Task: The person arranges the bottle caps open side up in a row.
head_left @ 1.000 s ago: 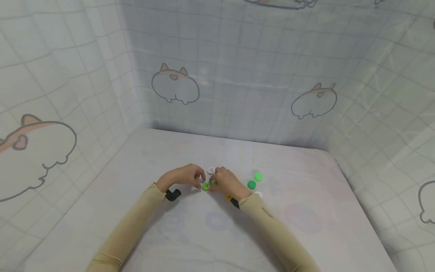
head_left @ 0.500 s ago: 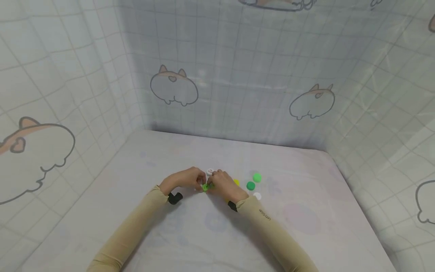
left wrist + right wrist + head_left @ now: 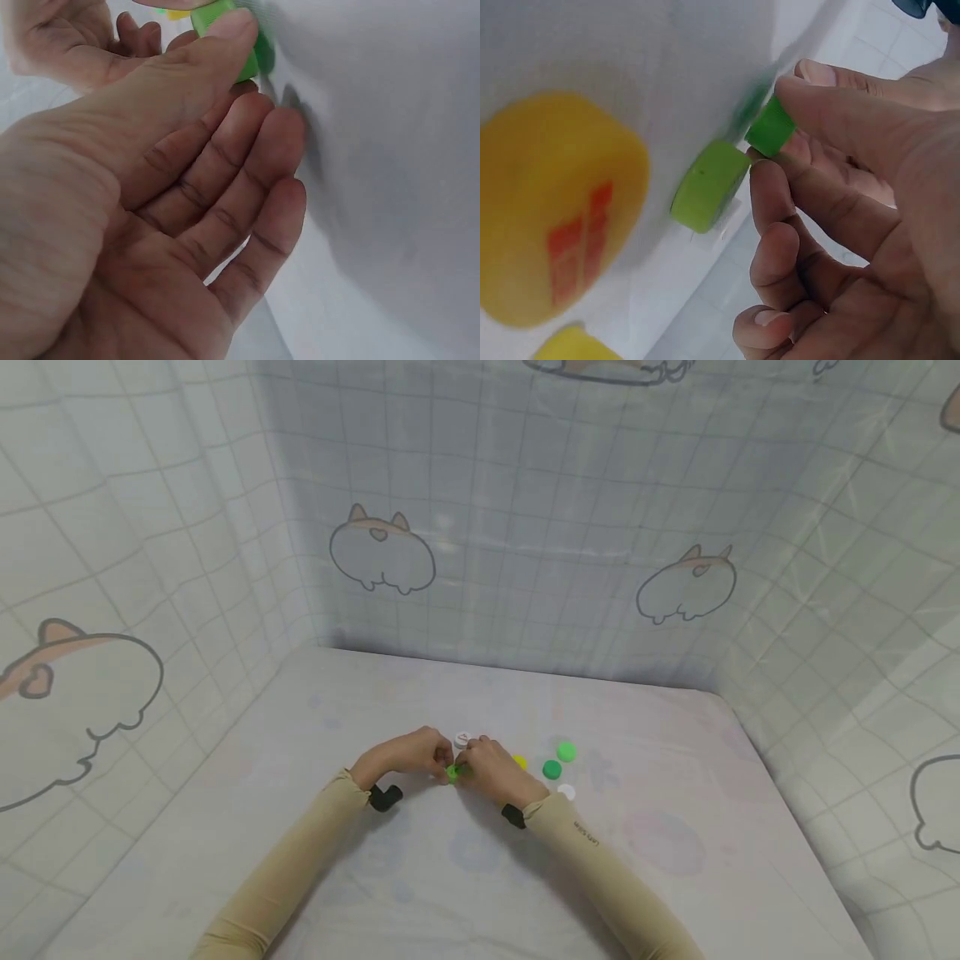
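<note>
Brings left hand (image 3: 415,752) and right hand (image 3: 497,771) closer together than a second ago, pinching a ribbed green cap (image 3: 771,131) low over the bench (image 3: 465,902) in fingers parted just its width, apparently positioning it, likely needing steadiness next.

A small bright green plastic cap (image 3: 770,132), finely ridged round its side, is held by the fingertips of the left hand (image 3: 418,751) and the right hand (image 3: 497,770). It is partly hidden by the thumbs and kept close to the white tabletop (image 3: 480,893); whether contact is made cannot be told.
</note>
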Demonstrator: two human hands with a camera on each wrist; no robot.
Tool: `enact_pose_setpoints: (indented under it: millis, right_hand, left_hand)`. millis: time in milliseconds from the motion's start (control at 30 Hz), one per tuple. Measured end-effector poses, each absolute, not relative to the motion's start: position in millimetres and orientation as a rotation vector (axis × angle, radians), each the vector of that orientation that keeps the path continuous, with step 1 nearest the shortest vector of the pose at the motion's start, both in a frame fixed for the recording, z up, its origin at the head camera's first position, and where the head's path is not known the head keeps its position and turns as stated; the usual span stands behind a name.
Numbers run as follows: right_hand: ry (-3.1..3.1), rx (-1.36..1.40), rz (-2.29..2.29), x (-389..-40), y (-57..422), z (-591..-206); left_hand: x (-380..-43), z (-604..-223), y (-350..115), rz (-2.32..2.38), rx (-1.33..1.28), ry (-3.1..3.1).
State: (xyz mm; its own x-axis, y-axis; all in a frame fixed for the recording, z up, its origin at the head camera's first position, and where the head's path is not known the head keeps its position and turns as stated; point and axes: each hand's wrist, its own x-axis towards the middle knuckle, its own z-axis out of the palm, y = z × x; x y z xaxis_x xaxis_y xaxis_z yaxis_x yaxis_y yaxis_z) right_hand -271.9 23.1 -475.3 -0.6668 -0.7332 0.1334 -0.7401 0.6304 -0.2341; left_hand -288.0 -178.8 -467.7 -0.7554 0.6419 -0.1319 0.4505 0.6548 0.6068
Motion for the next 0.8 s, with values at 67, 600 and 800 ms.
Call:
enact_pose_setpoints:
  millis: [67,600,800]
  right_hand:
    - [-2.828,1.288,0.477,-274.1,26.0,-474.6]
    - [-2.907,1.153,0.976,-281.1,45.7,-456.1]
    - [-2.866,1.091,1.172,-281.8,49.1,-453.1]
  left_hand:
    - [-287.6,-466.3,-178.5,0.817,0.862,2.538]
    - [-285.0,-452.3,-178.7,1.175,0.791,2.579]
    - [-285.5,-448.0,-176.0,1.348,0.726,2.618]
